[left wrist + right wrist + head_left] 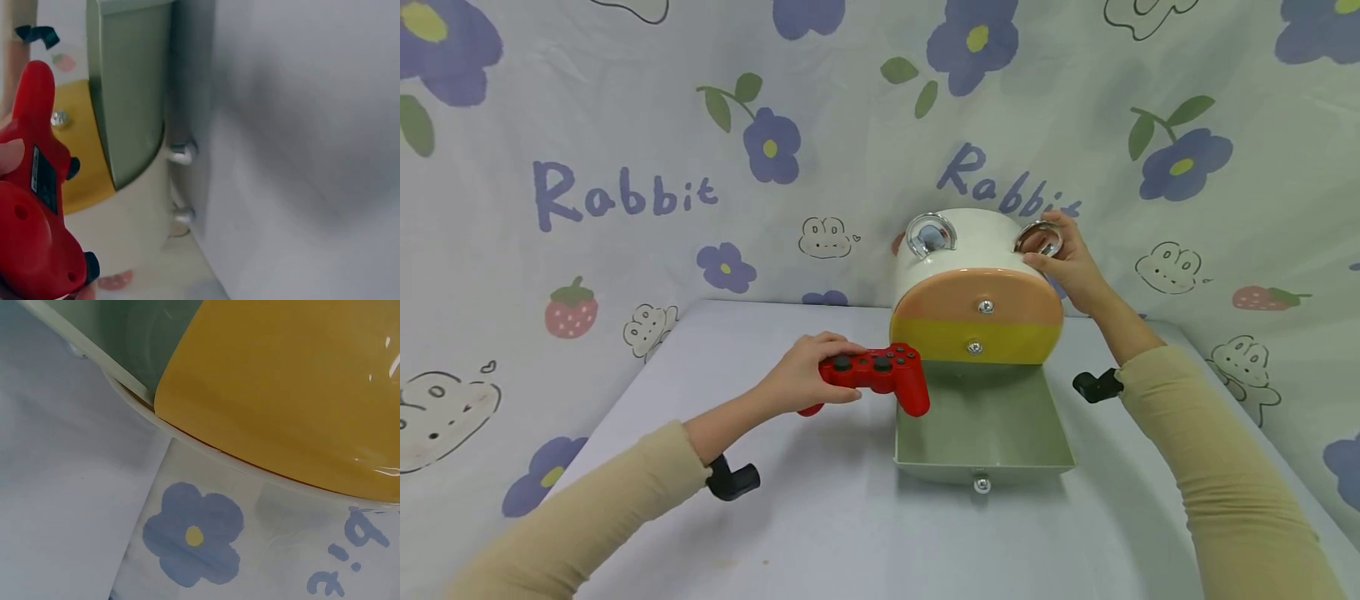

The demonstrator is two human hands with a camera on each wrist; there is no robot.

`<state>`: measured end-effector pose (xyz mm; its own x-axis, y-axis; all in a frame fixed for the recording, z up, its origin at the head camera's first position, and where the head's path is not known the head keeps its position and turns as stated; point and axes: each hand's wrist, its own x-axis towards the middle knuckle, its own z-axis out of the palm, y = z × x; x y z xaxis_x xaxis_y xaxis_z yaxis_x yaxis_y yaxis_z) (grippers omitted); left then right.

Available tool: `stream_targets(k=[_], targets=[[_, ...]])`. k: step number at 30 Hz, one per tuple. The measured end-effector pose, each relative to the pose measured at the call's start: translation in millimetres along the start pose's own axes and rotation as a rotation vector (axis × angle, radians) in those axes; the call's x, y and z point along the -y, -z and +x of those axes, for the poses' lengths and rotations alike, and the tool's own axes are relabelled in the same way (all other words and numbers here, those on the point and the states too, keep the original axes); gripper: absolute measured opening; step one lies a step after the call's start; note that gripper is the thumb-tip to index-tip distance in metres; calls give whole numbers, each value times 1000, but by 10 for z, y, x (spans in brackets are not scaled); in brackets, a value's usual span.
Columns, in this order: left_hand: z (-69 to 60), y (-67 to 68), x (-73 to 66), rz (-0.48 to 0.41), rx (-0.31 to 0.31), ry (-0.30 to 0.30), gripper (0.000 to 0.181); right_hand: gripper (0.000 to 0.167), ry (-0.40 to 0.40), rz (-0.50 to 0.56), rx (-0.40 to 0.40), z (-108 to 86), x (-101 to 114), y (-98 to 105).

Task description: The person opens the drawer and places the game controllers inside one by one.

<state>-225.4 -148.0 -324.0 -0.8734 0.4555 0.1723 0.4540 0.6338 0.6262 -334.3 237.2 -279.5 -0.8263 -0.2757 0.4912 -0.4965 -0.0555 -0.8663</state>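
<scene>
My left hand (808, 375) grips a red game controller (907, 379) by one end, left of the pulled-out drawer. The left wrist view shows the controller's underside close up, with a thumb on it. A small rounded cabinet (977, 237) has an orange drawer, a yellow drawer (940, 340) and a green drawer (985, 417). The green one is drawn out and its visible floor is bare; the other two are closed. At the cabinet's top right, my right hand (1075, 267) holds a shiny silver ear-shaped piece (1058, 237) between thumb and fingers. That hand is hidden in the right wrist view.
The cabinet stands on a white table (820, 517), near its back edge. Behind hangs a patterned cloth (850, 167) with flowers and rabbits. A second silver ear (949, 229) sticks up at the cabinet's top left. A round knob (982, 484) juts from the green drawer's front.
</scene>
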Motion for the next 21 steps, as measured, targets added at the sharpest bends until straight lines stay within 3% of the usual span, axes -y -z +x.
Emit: stream_targets(k=[13, 21], targets=[[157, -294, -224, -25, 43, -2, 45, 51, -31, -17, -23, -14, 34, -7], [224, -519, -358, 43, 82, -15, 46, 52, -42, -28, -26, -19, 31, -6]])
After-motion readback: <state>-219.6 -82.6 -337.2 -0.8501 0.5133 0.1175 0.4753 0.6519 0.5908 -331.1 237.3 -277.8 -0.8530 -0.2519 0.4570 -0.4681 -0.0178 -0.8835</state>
